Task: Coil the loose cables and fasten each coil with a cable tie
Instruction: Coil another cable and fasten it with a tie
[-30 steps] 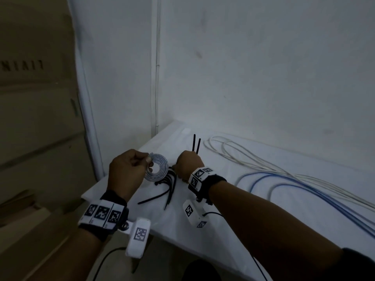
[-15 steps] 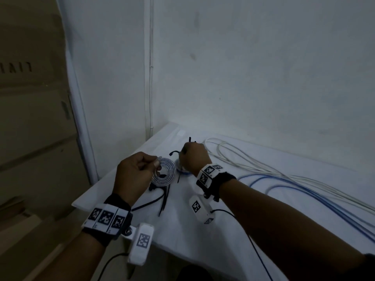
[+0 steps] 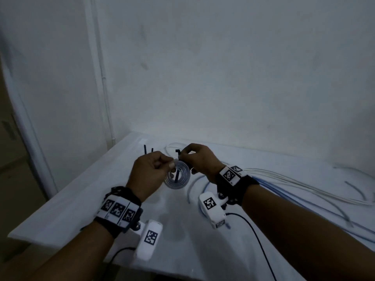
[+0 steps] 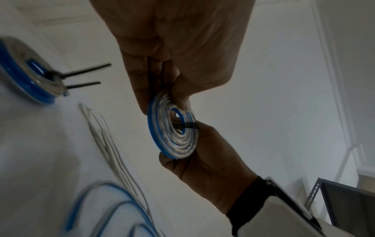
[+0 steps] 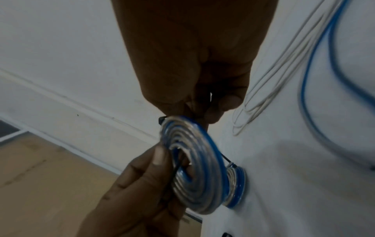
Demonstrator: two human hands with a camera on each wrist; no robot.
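Two hands around a flat, glossy spiral coil, black tie through it.

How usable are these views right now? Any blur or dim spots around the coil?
Head view: dim, bluish, coil small but legible between left hand and right hand. Left wrist view: finished coil motion-blurred. Right wrist view: held coil fairly sharp, loose cables smeared.

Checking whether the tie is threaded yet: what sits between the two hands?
The flat cable coil, with a black cable tie through its centre hole. Left hand and right hand each grip it; clearest in the head view.
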